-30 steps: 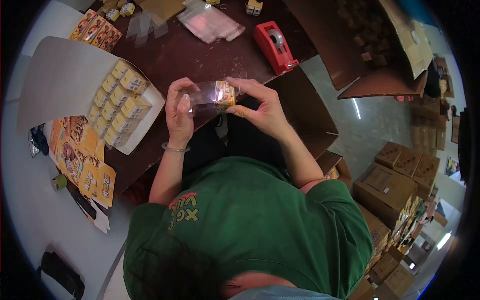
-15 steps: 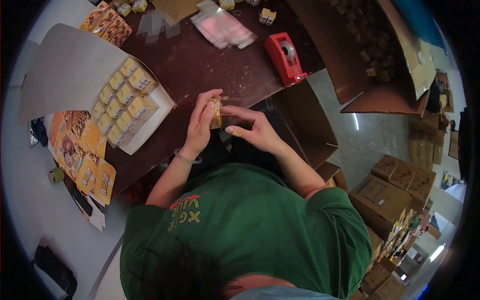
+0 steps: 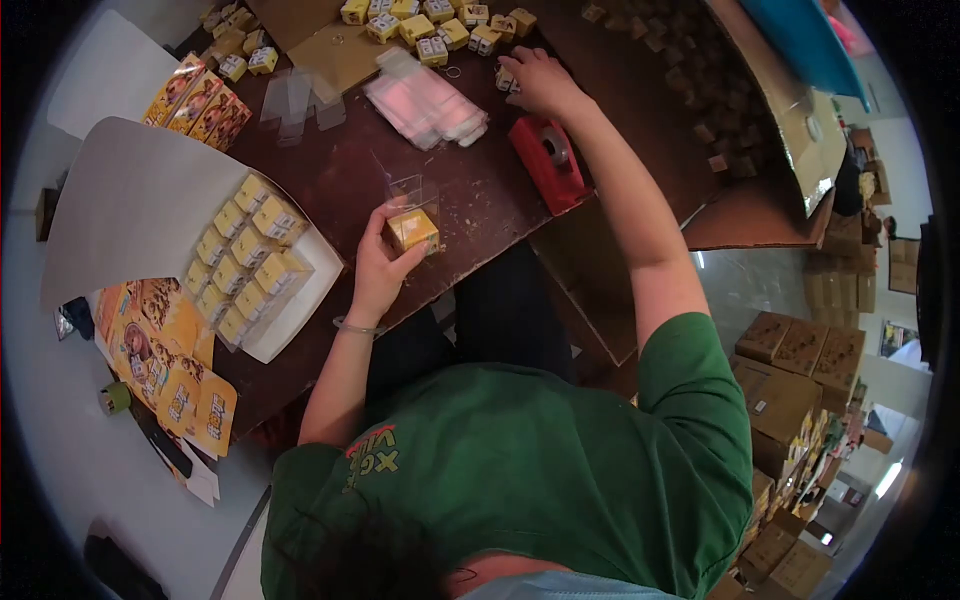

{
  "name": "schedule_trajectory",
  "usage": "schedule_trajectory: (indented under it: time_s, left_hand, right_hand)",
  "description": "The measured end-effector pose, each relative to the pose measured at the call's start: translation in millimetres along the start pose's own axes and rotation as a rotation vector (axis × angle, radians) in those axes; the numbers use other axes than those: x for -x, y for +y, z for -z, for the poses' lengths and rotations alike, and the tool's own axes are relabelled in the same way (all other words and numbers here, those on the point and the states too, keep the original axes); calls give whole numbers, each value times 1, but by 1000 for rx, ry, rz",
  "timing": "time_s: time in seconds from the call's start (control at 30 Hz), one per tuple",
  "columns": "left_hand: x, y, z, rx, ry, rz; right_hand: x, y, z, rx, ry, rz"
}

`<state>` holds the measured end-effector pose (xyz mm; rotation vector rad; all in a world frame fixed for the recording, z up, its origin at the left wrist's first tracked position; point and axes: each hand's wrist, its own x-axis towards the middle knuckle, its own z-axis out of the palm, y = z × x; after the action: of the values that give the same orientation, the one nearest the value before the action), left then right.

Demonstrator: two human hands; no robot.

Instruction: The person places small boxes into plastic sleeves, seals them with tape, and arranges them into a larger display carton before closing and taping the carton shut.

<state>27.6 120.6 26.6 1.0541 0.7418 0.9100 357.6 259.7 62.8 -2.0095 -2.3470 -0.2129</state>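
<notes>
the left hand (image 3: 378,268) grips a yellow box (image 3: 413,228), clear plastic (image 3: 406,187) just beyond its fingers; overly tight squeezing could crease it. right hand (image 3: 545,82) touches a small block (image 3: 506,80), grip unclear.

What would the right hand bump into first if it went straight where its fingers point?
Probably the small block by the right hand; they may already be touching, but depth is unclear.

On right side, can see brown cartons (image 3: 798,345), stacked closely; farther right, bright light strip (image 3: 887,481). At upper right, notice blue object (image 3: 815,50), cut by top edge. On left, see small green cylinder (image 3: 116,398); below, dark object (image 3: 118,565), hard to recognise.
</notes>
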Motion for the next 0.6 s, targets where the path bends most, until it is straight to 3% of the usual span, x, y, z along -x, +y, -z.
schedule_trajectory:
  time_s: [0.1,0.17,0.27,0.3,0.4,0.47,0.6]
  left_hand:
    - [-12,-14,4,-180,70,-105]
    - [-12,-14,7,-325,106,-146]
    - [-5,-24,17,-478,149,-150]
    - [-4,-26,18,-528,156,-155]
    - [-1,-32,22,-651,179,-276]
    - [3,-26,21,-640,172,-241]
    - [14,-20,25,-651,128,-150]
  right_hand:
    - [-34,27,-30,-14,-94,26]
    - [-21,8,-1,-565,43,-78]
    - [20,-23,21,-1182,-94,-141]
    - [38,-43,20,-1038,-48,-89]
    - [73,-87,5,-1000,-17,-64]
    - [78,-112,8,-1007,-13,-179]
    - [72,-146,4,-1132,-43,-15]
